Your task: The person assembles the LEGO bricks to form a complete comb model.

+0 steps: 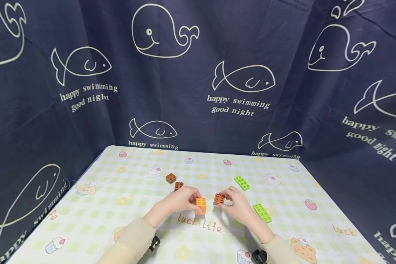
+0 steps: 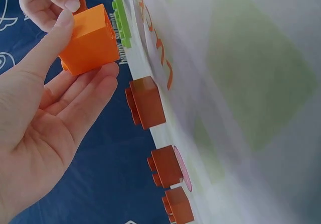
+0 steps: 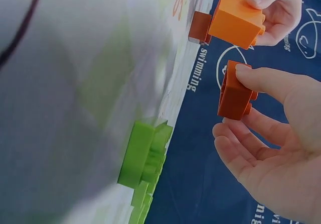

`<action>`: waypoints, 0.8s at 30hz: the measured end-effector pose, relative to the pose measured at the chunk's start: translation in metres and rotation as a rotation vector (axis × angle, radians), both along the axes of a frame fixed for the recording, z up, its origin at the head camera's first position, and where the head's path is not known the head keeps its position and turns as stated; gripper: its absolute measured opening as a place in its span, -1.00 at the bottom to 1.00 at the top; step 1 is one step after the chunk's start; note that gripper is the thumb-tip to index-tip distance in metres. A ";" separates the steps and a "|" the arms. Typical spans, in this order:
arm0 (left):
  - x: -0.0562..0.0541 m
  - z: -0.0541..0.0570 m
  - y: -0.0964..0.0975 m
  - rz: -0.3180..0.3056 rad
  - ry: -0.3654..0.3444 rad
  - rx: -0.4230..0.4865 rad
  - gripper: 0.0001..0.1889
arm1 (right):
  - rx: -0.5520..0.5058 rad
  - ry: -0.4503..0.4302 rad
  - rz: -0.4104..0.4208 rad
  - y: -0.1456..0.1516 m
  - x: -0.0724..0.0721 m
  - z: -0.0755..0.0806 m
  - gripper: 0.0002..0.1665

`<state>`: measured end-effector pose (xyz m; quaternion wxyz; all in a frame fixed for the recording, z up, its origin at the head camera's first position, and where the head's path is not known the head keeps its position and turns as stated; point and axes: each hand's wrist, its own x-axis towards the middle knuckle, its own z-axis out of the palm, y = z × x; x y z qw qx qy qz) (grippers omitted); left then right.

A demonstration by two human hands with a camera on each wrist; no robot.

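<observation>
An orange block (image 2: 93, 42) is pinched by the left hand (image 1: 184, 199), a brown block (image 3: 234, 95) by the right hand (image 1: 236, 206). Both are studded.

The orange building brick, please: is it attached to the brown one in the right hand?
Unattached: the head view shows tablecloth between the orange building brick and the brown building brick.

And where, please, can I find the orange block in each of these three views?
Head: the orange block is below centre, held in the left hand.
Left wrist: the orange block is at upper left.
Right wrist: the orange block is at upper right.
Shared landmark: the left hand, gripping it in every view.
</observation>
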<state>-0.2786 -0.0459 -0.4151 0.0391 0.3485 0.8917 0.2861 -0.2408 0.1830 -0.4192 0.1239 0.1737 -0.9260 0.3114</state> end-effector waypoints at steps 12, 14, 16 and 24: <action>0.000 -0.003 0.014 -0.041 0.033 -0.008 -0.57 | 0.002 0.007 -0.016 0.007 0.003 0.006 -0.57; -0.001 -0.005 0.016 -0.044 0.035 -0.015 -0.56 | 0.006 0.014 -0.018 0.007 0.004 0.007 -0.56; -0.001 -0.006 0.017 -0.048 0.036 -0.017 -0.57 | 0.008 0.021 -0.017 0.008 0.004 0.008 -0.56; 0.000 -0.010 0.021 -0.047 0.031 -0.040 -0.56 | 0.012 0.026 0.006 0.007 0.005 0.010 -0.56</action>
